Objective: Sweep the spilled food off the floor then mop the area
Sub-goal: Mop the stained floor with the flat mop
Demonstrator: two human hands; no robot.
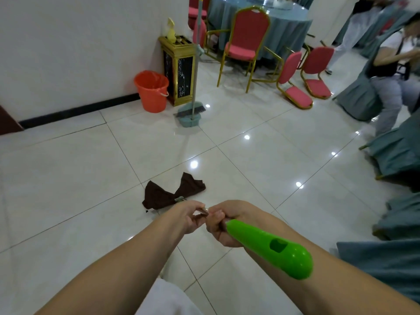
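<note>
Brown mop cloth (172, 192) lies on clean-looking tiles; our left hand (189, 215) and right hand (223, 226) curl round the mop handle (270, 247), broom (193, 64) parked: we judge sweeping finished, mopping underway

Both forearms extend forward, bare; left hand (192, 215) and right hand (223, 223) meet, fingers curled in grip.
</note>
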